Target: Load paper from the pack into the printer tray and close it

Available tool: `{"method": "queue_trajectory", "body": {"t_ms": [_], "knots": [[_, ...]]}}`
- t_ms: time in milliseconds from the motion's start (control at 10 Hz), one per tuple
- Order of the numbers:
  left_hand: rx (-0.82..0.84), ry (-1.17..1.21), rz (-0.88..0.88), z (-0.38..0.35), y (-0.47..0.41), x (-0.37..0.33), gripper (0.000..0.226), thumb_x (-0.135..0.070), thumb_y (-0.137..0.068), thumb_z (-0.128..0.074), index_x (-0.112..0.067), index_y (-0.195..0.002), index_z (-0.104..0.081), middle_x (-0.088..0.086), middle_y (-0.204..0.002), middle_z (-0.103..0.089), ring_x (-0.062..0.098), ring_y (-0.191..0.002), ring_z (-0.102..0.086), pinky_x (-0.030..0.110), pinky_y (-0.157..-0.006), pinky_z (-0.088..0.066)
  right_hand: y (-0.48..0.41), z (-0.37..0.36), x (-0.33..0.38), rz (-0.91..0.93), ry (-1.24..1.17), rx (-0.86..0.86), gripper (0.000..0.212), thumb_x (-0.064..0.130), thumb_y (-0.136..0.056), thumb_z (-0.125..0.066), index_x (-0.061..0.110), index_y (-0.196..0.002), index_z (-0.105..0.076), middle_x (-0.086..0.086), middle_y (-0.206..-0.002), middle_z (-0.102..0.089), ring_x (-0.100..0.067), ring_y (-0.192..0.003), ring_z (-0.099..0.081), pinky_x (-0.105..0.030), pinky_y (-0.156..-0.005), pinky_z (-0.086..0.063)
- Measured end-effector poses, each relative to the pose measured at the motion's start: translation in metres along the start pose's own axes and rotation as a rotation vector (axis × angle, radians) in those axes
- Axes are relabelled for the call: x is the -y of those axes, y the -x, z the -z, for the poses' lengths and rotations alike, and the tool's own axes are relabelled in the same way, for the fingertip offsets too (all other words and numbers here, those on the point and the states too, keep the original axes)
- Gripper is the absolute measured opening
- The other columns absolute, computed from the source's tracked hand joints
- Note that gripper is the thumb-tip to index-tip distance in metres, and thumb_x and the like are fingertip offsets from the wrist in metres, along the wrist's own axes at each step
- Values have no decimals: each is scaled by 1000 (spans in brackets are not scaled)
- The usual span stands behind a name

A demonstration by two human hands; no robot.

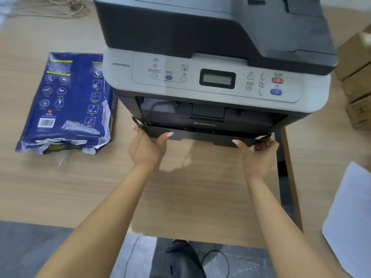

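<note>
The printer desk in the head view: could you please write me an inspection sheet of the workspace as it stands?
Surface: light wood-grain desk, bare in front of the printer.
Job's things: printer at desk centre; its tray front gripped at both ends, paper load hidden; blue paper pack lying flat to the printer's left, its near end torn open.
Clutter: white sheets at the right edge.
Grippers: left hand and right hand hold the tray front, fingers curled on it.
Cables: pale cord far left; thin wire on the floor.
Surroundings: cardboard boxes at right; grey floor.

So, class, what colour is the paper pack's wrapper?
Dark blue paper pack wrapper, torn open; head view.
</note>
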State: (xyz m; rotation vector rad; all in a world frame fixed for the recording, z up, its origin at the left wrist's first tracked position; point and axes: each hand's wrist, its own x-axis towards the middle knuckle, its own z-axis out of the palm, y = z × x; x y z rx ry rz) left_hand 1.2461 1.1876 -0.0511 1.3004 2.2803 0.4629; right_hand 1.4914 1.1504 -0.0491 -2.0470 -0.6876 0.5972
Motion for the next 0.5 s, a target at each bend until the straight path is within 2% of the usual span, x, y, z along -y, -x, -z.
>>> {"method": "queue_trajectory", "body": {"t_ms": [100,200,300,400,500], "knots": [[22,-26,-22,3,-3,-6,105,-63,-79,-55,9,-145,-16,20,-117,-66,37,-115,-56,40,-87,-43,-7,-4,2,3,-47,21,78,35,-59,-88,5,-119,-48,-11,-116,-62,-22,-102,-61,-21,-82,-51],[68,-56,-23,7,-6,-5,109,-66,-78,-52,10,-146,-12,19,-114,-67,37,-113,-56,41,-83,-44,-8,-3,-1,20,-46,27,73,38,-60,-87,8,-113,-48,-11,-110,-63,-19,-93,-60,-10,-67,-42],[128,-39,-56,10,-4,1,112,-68,-75,-53,5,-148,-8,17,-123,-63,36,-118,-54,40,-88,-44,-5,-2,0,36,-68,36,68,36,-60,-87,14,-113,-50,-5,-112,-63,-18,-97,-60,-6,-68,-44],[92,18,-122,23,10,12,99,-66,-74,-56,-7,-146,-22,13,-127,-59,34,-120,-52,42,-90,-44,13,4,4,-2,-102,55,84,35,-63,-86,13,-134,-45,-5,-132,-57,-18,-120,-54,-15,-98,-46],[25,4,-226,39,28,22,88,-60,-80,-53,-8,-145,-25,13,-136,-47,33,-123,-48,44,-92,-43,41,12,4,4,-88,-18,98,46,-67,-80,14,-146,-31,-9,-148,-44,-21,-135,-43,-40,-111,-38]]}}
